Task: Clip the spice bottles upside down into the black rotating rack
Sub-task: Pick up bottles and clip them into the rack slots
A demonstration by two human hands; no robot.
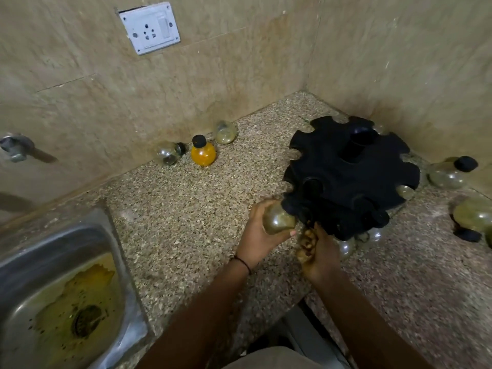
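The black rotating rack stands in the counter's back right corner, with notched tiers. Several bottles hang in its lower slots, among them one at the front. My left hand grips a round clear spice bottle and holds it against a notch at the rack's front left edge. My right hand is closed on the rack's lower front edge, beside that bottle. Loose bottles lie on the counter: an upright yellow-filled one, a clear one on its side and a greenish one.
More bottles lie right of the rack, one with a black cap and another near a loose cap. A steel sink with stained water sits at the left. A wall socket and a tap are on the tiled wall.
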